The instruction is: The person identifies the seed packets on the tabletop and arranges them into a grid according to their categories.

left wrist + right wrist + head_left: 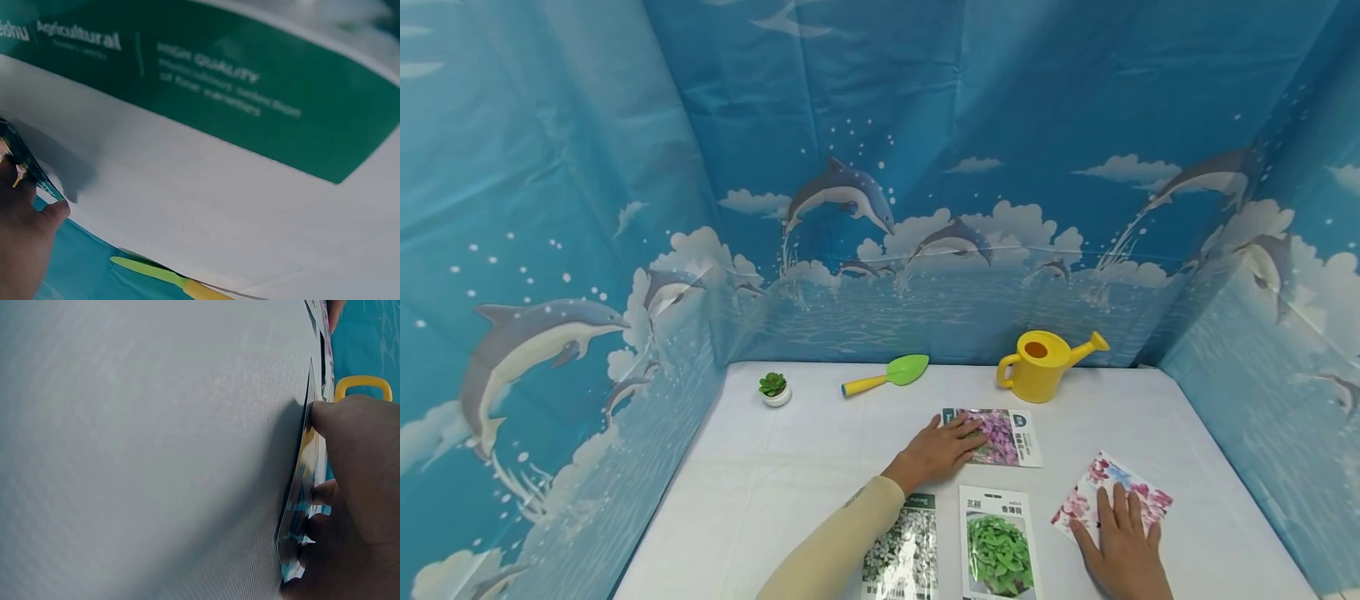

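Note:
My left hand (934, 454) rests on a seed packet with purple flowers (1000, 437), its fingers stretched over the packet's left part. In the left wrist view the thumb of that hand (25, 244) lies at the packet's dark green edge. Under the left forearm, a packet with white flowers (906, 554) is partly covered by the sleeve. My right hand (1123, 550) lies with spread fingers on a square white packet printed with pink flowers (1099, 472). Seen from the right wrist, the fingertips touch its glossy surface (304, 462).
Between the forearms lies a packet with green leaves (1000, 554). Along the back of the white table (737, 500) are a small potted succulent (775, 392), a green trowel with a yellow handle (906, 369) and a yellow watering can (1037, 379). Blue dolphin curtains (880, 292) enclose the table.

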Motion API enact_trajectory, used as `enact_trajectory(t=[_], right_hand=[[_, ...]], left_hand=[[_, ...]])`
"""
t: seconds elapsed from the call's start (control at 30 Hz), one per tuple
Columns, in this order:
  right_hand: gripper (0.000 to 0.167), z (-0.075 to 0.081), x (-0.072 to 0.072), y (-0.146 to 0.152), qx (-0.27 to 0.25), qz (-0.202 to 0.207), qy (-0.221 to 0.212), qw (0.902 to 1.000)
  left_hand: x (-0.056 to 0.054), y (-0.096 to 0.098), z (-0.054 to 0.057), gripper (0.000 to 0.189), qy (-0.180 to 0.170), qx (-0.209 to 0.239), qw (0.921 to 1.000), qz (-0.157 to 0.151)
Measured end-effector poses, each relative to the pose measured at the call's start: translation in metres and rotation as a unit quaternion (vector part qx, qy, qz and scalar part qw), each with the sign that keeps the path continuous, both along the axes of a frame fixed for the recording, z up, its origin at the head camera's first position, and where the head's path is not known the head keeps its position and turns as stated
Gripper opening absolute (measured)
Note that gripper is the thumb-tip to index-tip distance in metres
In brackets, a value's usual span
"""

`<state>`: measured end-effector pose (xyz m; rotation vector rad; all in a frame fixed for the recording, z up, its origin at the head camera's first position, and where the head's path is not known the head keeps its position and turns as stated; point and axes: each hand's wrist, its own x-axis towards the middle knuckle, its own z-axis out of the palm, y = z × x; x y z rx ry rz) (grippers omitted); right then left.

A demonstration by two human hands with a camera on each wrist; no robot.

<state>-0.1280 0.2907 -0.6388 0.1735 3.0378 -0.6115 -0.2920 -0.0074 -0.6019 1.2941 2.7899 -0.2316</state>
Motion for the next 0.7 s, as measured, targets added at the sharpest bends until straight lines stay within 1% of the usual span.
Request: enact_trajectory(t=[0.3,0.5,0.7], right_hand=[[0.09,0.0,0.0,-0.001,-0.005,0.003,0.002,1.0],[0.094,0.0,0.002,-0.001,-0.003,0.002,0.007,1.0],[0.093,-0.001,0.002,-0.001,-0.001,0.003,0.012,0.9999]], left_hand=[[-0.002,-0.008,-0.001,0.053,0.01,0.0,0.9999,0.013],[-0.001,-0.013,-0.003,0.053,0.001,0.001,0.9995,0.03],[0.002,-0.018,-0.001,0.054,-0.001,0.0,0.9987,0.051]])
